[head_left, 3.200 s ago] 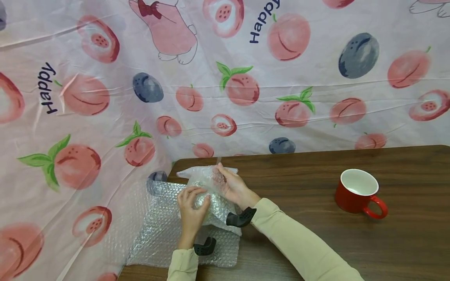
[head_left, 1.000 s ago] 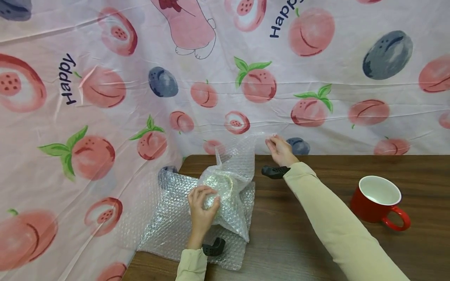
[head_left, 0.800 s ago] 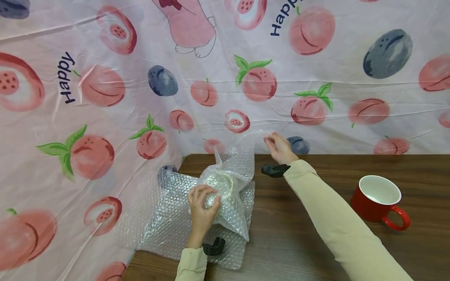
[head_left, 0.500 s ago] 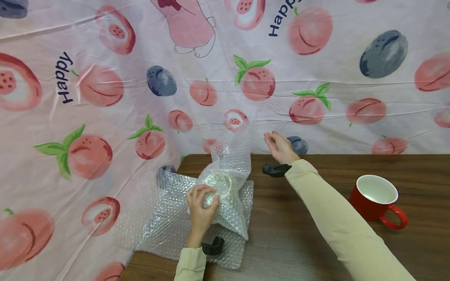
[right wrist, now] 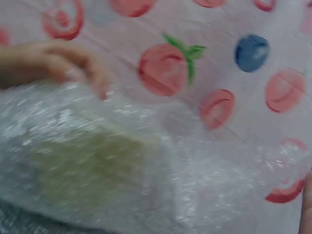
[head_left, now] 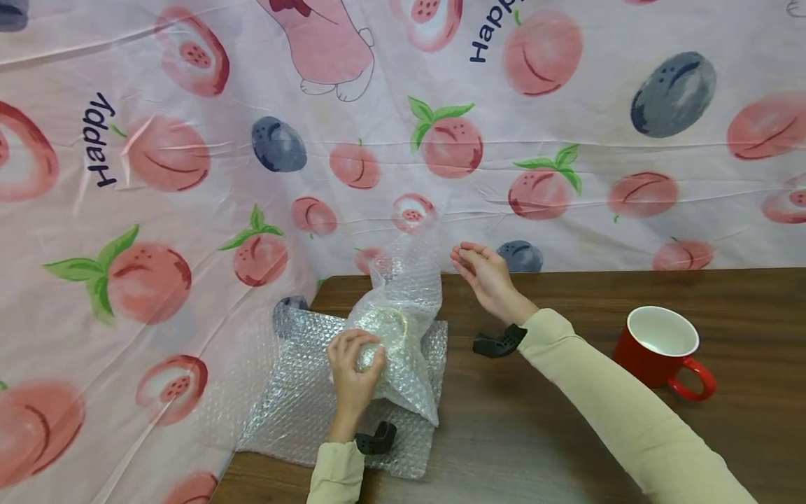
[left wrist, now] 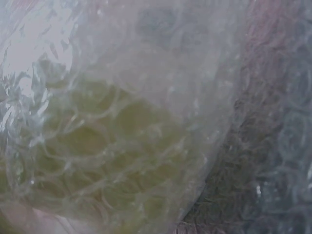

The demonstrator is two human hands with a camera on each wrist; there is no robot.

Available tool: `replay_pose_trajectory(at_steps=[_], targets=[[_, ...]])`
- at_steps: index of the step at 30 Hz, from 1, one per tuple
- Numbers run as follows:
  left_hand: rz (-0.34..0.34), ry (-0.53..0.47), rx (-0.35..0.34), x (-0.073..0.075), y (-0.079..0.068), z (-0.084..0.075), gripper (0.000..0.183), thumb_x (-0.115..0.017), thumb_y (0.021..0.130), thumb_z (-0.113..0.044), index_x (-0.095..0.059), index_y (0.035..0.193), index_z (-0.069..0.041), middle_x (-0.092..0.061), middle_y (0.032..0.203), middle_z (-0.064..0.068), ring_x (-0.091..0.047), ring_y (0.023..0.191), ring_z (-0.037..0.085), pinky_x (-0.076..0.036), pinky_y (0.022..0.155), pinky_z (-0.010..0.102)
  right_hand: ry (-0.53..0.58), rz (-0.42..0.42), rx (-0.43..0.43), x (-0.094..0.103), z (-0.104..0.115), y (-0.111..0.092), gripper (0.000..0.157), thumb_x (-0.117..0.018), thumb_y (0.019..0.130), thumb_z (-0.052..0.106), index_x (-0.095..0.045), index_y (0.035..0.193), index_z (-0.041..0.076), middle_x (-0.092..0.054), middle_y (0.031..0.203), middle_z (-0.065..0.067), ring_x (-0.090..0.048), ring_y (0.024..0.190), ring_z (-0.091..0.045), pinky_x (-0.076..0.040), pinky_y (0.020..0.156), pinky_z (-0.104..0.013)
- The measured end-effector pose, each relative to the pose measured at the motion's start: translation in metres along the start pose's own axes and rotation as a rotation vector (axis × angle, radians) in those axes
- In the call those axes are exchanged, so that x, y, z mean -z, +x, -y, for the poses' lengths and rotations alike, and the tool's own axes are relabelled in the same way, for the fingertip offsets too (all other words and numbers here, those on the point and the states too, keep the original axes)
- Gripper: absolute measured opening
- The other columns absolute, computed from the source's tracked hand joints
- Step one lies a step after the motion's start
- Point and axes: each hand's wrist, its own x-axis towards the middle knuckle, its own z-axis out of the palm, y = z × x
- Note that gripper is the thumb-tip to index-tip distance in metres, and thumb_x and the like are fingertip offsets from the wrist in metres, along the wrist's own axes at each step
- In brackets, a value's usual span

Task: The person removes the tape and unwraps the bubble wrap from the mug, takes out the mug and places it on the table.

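Note:
A bundle (head_left: 403,364) of clear bubble wrap lies on a flat bubble-wrap sheet (head_left: 286,416). Inside it shows a rounded yellow-green thing with a pale curved edge; the layers blur its kind. My left hand (head_left: 351,374) holds the bundle's near left side, fingers and thumb curled round it. From its far side the loose end (head_left: 409,269) of the wrap stands up. To the right of that end my right hand (head_left: 494,283) hovers with nothing in it, fingers loosely bent. In the left wrist view the wrapped thing (left wrist: 122,141) fills most of the picture.
A red mug (head_left: 645,357) with a white inside stands upright at the right on the dark wooden table (head_left: 497,434), its handle toward the right. A fruit-print cloth (head_left: 378,70) hangs behind the table and along its left side.
My right hand has drawn the wrap's loose end up and away from the bundle and let it go; that end now leans upright. My left hand keeps its hold. The head view has shifted slightly.

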Motion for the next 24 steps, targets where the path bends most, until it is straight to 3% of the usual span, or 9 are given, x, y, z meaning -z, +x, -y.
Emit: replay_pose_trajectory(at_steps=[2,5,9,12,14,17,24], targets=[[-0.004,-0.006,-0.003,0.0,0.0,0.0,0.009,-0.063,0.073,-0.014,-0.064,0.082,-0.012,-0.053,0.099,0.007,-0.034,0.105,0.029,-0.024,0.084,0.049,-0.175,0.085,0.035,-0.002,-0.009,-0.011,0.026,-0.05,0.087,-0.001,-0.047,0.111,-0.01,-0.058,0.095,-0.009,-0.059,0.084,-0.011,-0.045,0.082,-0.026],[-0.015,-0.012,-0.009,0.001,0.0,-0.001,0.008,-0.063,0.073,-0.013,-0.064,0.081,-0.012,-0.054,0.098,0.007,-0.034,0.105,0.029,-0.023,0.084,0.049,-0.564,0.292,0.16,-0.006,-0.028,-0.028,0.027,-0.056,0.084,0.001,-0.053,0.109,-0.011,-0.06,0.1,-0.014,-0.06,0.087,-0.016,-0.047,0.079,-0.03],[-0.007,-0.009,-0.016,-0.001,0.0,-0.001,0.01,-0.064,0.072,-0.013,-0.064,0.082,-0.01,-0.054,0.098,0.007,-0.034,0.105,0.029,-0.023,0.085,0.048,-1.007,0.577,0.461,-0.009,-0.051,-0.047,0.028,-0.062,0.082,0.009,-0.059,0.107,-0.003,-0.057,0.112,-0.017,-0.053,0.104,-0.026,-0.044,0.084,-0.037],[0.008,-0.003,-0.021,-0.003,0.001,-0.001,0.011,-0.064,0.072,-0.014,-0.063,0.082,-0.008,-0.053,0.098,0.008,-0.034,0.105,0.028,-0.022,0.086,0.048,-1.196,0.651,0.653,-0.009,-0.066,-0.055,0.032,-0.066,0.08,0.017,-0.061,0.107,0.002,-0.054,0.117,-0.015,-0.047,0.111,-0.028,-0.038,0.091,-0.041],[0.011,0.003,-0.026,-0.005,0.001,-0.001,0.012,-0.064,0.071,-0.013,-0.063,0.082,-0.008,-0.053,0.097,0.009,-0.034,0.104,0.029,-0.022,0.085,0.048,-1.268,0.627,0.746,-0.007,-0.076,-0.058,0.031,-0.068,0.078,0.02,-0.063,0.104,0.005,-0.055,0.116,-0.013,-0.045,0.112,-0.028,-0.035,0.094,-0.042],[0.009,0.006,-0.027,-0.006,0.0,-0.002,0.012,-0.064,0.071,-0.013,-0.063,0.081,-0.008,-0.052,0.097,0.009,-0.034,0.104,0.029,-0.022,0.084,0.048,-1.288,0.573,0.813,-0.003,-0.089,-0.06,0.027,-0.069,0.076,0.021,-0.065,0.099,0.007,-0.056,0.111,-0.01,-0.045,0.111,-0.027,-0.035,0.094,-0.04],[0.043,0.012,-0.036,0.0,-0.002,-0.002,0.014,-0.066,0.072,-0.011,-0.063,0.085,-0.007,-0.053,0.102,0.01,-0.032,0.107,0.03,-0.022,0.085,0.052,-1.228,0.526,0.883,-0.001,-0.101,-0.059,0.023,-0.07,0.075,0.019,-0.065,0.094,0.007,-0.058,0.107,-0.009,-0.046,0.11,-0.026,-0.035,0.095,-0.037]])
